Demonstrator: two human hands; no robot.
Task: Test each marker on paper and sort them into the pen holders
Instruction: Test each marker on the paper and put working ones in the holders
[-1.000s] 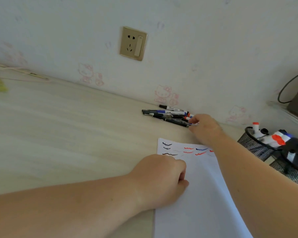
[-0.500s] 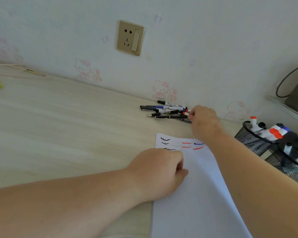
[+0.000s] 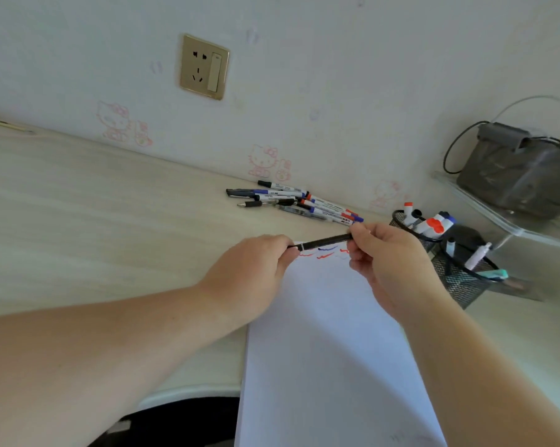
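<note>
A thin black pen [image 3: 323, 242] is held level above the top of the white paper [image 3: 330, 350]. My left hand [image 3: 252, 275] pinches its left end and my right hand [image 3: 388, 262] grips its right end. Red and blue test squiggles [image 3: 323, 254] show on the paper just under the pen. A pile of several markers and pens [image 3: 291, 201] lies against the wall behind my hands. Two black mesh pen holders sit at the right: the far holder [image 3: 404, 221] has red and blue capped markers, the near holder [image 3: 459, 279] has a few others.
The pale wooden desk [image 3: 94, 204] runs along a white wall with a gold socket [image 3: 203, 66]. A grey bag [image 3: 517, 171] with cables sits on a clear shelf at the far right. The desk's front edge is near my body.
My right hand took a black pen from the pile and brought it back over the paper. My left hand lifted off the paper and now pinches the pen's other end.
</note>
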